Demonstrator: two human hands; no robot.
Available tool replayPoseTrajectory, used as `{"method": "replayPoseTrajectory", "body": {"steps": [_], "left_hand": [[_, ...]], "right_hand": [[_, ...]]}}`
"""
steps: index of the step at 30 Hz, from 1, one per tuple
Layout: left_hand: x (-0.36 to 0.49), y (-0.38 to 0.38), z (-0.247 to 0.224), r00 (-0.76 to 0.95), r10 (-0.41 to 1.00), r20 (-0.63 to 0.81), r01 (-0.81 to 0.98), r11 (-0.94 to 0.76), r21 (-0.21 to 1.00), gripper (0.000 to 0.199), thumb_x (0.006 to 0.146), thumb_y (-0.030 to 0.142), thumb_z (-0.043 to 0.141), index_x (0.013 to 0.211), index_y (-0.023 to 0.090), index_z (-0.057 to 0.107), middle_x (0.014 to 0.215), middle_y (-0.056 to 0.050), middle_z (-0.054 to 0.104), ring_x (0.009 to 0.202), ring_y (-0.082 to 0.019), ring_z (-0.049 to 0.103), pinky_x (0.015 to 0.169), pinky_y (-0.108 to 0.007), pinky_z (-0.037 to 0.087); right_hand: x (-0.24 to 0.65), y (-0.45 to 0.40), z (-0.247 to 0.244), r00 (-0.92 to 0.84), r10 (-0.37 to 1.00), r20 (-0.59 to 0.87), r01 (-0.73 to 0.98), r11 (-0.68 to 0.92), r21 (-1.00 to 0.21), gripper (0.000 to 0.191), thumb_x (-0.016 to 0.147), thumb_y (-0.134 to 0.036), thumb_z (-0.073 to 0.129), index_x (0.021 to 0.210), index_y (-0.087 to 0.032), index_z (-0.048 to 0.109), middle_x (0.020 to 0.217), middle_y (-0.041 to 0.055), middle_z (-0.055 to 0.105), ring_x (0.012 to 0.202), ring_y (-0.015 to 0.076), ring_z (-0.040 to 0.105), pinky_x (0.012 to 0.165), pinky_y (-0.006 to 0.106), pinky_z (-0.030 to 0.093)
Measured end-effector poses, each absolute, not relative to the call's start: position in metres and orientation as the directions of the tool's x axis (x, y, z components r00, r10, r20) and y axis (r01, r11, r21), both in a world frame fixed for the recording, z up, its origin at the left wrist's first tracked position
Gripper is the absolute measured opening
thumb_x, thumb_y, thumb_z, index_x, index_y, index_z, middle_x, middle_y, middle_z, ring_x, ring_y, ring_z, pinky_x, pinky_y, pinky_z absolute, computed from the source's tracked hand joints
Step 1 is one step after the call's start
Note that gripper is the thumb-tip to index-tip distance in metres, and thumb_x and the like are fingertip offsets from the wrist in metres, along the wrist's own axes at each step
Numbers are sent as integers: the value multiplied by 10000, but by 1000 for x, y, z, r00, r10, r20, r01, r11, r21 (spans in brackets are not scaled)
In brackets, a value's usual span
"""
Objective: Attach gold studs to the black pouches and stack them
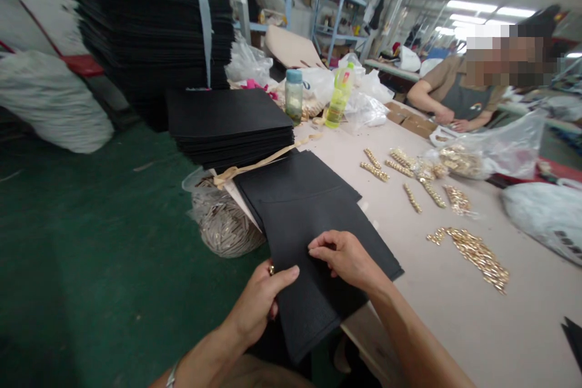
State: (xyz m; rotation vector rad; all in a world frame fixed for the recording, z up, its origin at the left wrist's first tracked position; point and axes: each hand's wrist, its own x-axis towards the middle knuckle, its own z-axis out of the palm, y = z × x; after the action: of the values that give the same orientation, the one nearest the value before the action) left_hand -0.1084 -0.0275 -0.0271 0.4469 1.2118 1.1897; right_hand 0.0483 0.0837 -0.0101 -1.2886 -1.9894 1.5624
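Observation:
My left hand (261, 303) grips the left edge of a black sheet (318, 218), thumb on top and fingers underneath. A small gold piece shows by its index finger; whether it is a ring or a loose part I cannot tell. The fingers of my right hand (343, 257) are pinched together just over the middle of the sheet. What they hold, if anything, is hidden. The sheet's near end juts past the table edge. Beneath its far end lie more black sheets (327, 173).
A stack of black sheets (227, 112) stands beyond. Loose gold metal pieces (477, 254) and short gold rows (411, 197) lie on the pale table (454, 327). Farther back are a blue-lidded bottle (293, 97) and a yellow-green bottle (339, 97). A co-worker (473, 97) sits across.

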Motion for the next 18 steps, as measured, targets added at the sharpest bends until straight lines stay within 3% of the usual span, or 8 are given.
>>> {"method": "replayPoseTrajectory", "body": {"steps": [2, 4, 15, 18], "left_hand": [[-108, -26, -28, -128, 854, -505, -485, 390, 783, 349, 679, 393, 780, 900, 148, 664, 593, 31, 613, 386, -58, 450, 317, -139, 262], [-108, -25, -29, -114, 855, -506, -518, 384, 765, 341, 662, 413, 783, 839, 151, 657, 531, 57, 555, 350, -40, 378, 307, -137, 231], [-106, -28, -28, -52, 881, -470, -529, 375, 761, 298, 726, 437, 762, 810, 159, 696, 547, 39, 573, 415, -63, 453, 403, -164, 376], [-104, -30, -26, -49, 878, -476, -522, 384, 762, 291, 722, 423, 768, 867, 174, 726, 589, 17, 644, 458, -101, 544, 458, -193, 462]], "right_hand": [[45, 84, -9, -558, 780, -283, 466, 12, -885, 131, 782, -282, 626, 834, -181, 691, 639, -34, 536, 487, 70, 474, 368, 148, 421], [44, 85, -8, -554, 776, -301, 464, -12, -886, 121, 775, -271, 624, 831, -179, 679, 628, -37, 531, 492, 72, 484, 367, 143, 422], [48, 72, -5, -484, 830, -278, 306, -137, -942, 136, 780, -303, 634, 811, -177, 594, 593, -52, 550, 499, 80, 537, 464, 180, 460], [49, 67, -5, -444, 856, -265, 253, -164, -954, 157, 772, -311, 660, 797, -180, 577, 589, -55, 550, 502, 85, 542, 476, 188, 456]]}}
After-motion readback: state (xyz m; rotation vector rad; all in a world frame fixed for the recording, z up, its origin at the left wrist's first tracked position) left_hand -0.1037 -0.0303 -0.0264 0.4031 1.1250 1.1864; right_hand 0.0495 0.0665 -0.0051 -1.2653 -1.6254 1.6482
